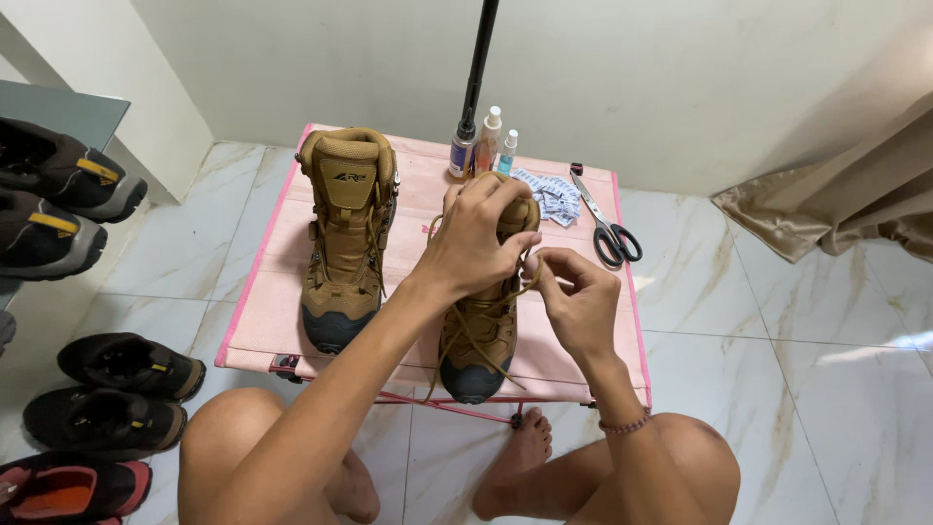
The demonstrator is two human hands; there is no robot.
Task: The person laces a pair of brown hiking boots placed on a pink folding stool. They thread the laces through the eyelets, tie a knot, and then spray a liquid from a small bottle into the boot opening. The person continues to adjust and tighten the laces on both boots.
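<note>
Two tan boots stand on a small pink table (272,292). The left boot (342,238) stands alone with its toe toward the person, and no hand touches it. The right boot (481,331) is near the front edge of the table, and both hands are on it.

The left hand (473,243) is curled over the top of the right boot and hides most of the ankle part. Its fingers are closed, but I cannot tell just what they grip. The right hand (573,292) is just beside it, with its fingertips (537,264) pinched shut on a brown lace (457,340). More of the lace hangs in loops down the front of the boot.

At the back of the table stand three small bottles (483,141) close together, next to a black pole (478,63). I cannot see what is in them. Some white and blue packets (554,197) lie beside the bottles, and black scissors (607,233) lie closed near the right edge.

Dark shoes (117,394) sit on the floor at the left, and more sit on a shelf (58,112) above them. A shiny tan curtain (836,194) hangs at the right.
</note>
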